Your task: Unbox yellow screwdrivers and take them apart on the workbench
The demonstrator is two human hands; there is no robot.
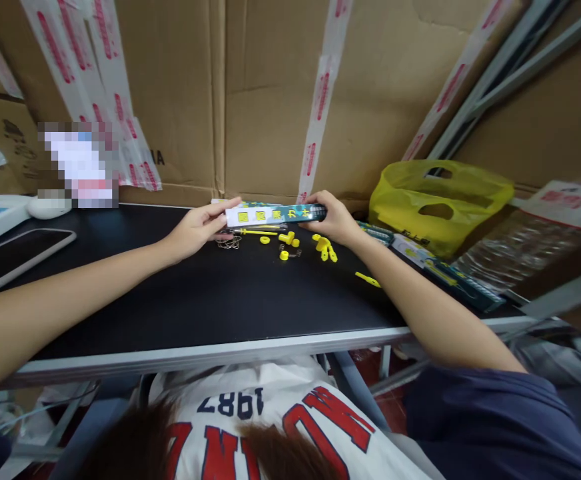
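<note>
Printed box [272, 216], left hand [194, 231] gripping one end, right hand [336, 217] gripping the other

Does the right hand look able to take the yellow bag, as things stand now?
Probably not without letting go first: the right hand holds the box. Otherwise the yellow bag seems near, with flat packs lying in front.

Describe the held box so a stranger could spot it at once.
Find the black table, then the left hand and right hand near its far edge. Between them is the box, its long side white at one end and teal towards the other. Unlike the packs by the yellow bag, it is held.
</note>
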